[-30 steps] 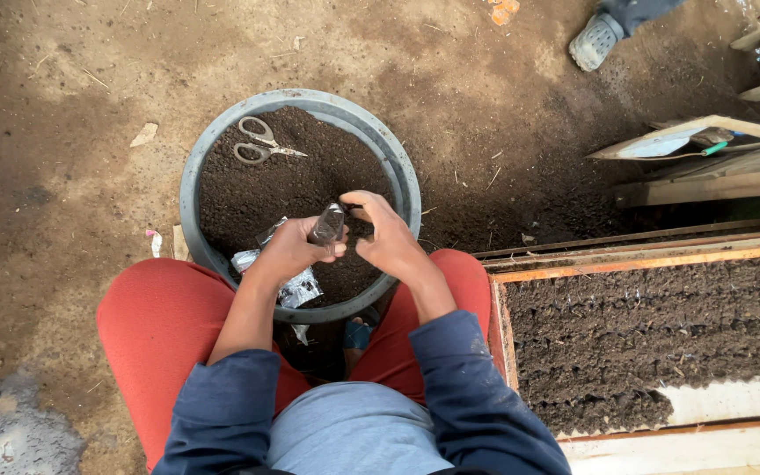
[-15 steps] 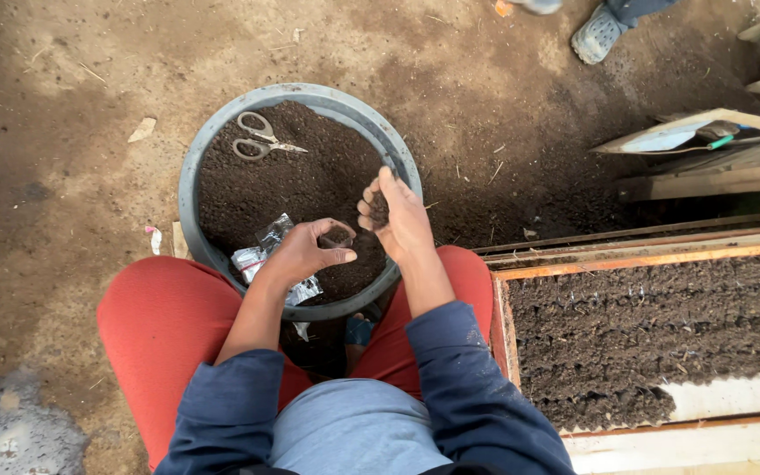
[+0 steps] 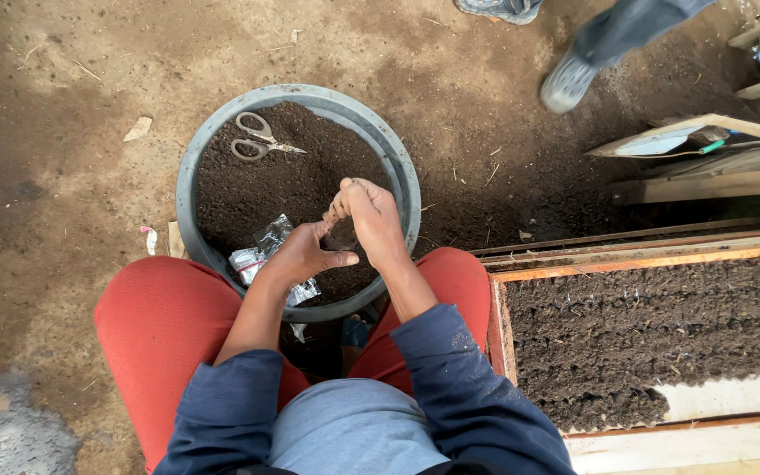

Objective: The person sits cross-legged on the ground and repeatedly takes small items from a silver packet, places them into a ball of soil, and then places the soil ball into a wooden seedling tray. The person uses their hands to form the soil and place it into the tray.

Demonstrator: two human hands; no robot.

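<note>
I sit over a round grey basin (image 3: 183,176) filled with dark soil (image 3: 257,189). My left hand (image 3: 303,255) holds a small clear plastic bag (image 3: 339,236) by its mouth above the soil at the basin's near side. My right hand (image 3: 369,218) is directly above the bag, its fingers bunched around a handful of soil and touching my left fingertips. The bag is mostly hidden between the two hands. A small pile of clear plastic bags (image 3: 259,252) lies on the soil just left of my left wrist.
Grey-handled scissors (image 3: 257,141) lie on the soil at the basin's far side. At my right stands a wooden frame (image 3: 644,262) packed with soil-filled bags (image 3: 653,325). Another person's shoes (image 3: 565,81) are on the dirt floor at the top. Boards (image 3: 705,180) lie at the far right.
My right hand scooped soil from the basin's right side and came back over the bag in my left hand. The other person's foot has moved left.
</note>
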